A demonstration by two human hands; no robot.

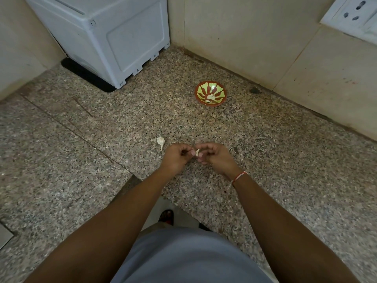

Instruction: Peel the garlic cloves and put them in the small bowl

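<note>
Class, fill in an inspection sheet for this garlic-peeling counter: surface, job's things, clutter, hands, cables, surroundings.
Surface: speckled granite counter, with a dark stain near the back wall.
Job's things: small bowl, red and green, holding a few pale cloves; garlic clove between both hands; garlic piece lying on the counter left of the hands.
Clutter: nothing seen.
Hands: left hand and right hand both pinch the garlic clove; a thread band circles the right wrist.
Cables: nothing seen.
Surroundings: white appliance on a black mat in the back left corner; wall socket at upper right; tiled walls.
</note>
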